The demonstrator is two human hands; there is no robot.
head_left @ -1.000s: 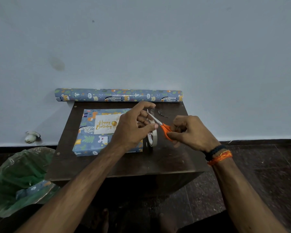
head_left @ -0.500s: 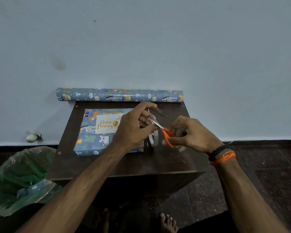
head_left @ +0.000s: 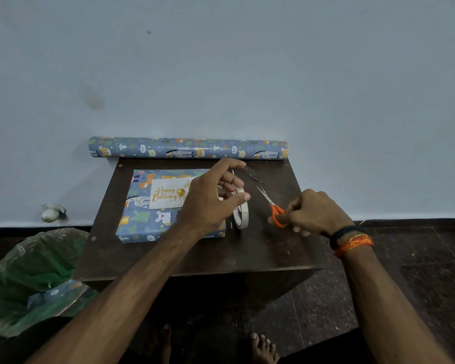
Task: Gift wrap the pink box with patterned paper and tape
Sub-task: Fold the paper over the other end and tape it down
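Now we note the wrapped box [head_left: 153, 214] lying flat on the left half of the desk [head_left: 273, 248], long axis running left to right, its near-left corner close to the desk's left edge; the birthday card [head_left: 168, 197] sits on its top face. No pink shows — the patterned paper covers every face we can see.

Our left hand [head_left: 210, 203] hovers over the box's right end, thumb and forefinger spread as if stretching a short strip of tape between them; the strip itself is too faint to confirm. Just right of the box the tape roll [head_left: 241, 211] stands on edge, partly behind the left fingers — touching them or not, we cannot tell.

Our right hand [head_left: 313, 214] is further right, toward the desk's right edge, fingers curled round the orange handles of the scissors [head_left: 272, 206]; blades point up and left toward the desk's far edge, apart from the tape.

Judgement: the box lies directly under and left of the left grip, so the left hand is the nearer one for pressing tape down on the right end. The spare paper roll [head_left: 188, 151] lies along the desk's far edge against the wall.
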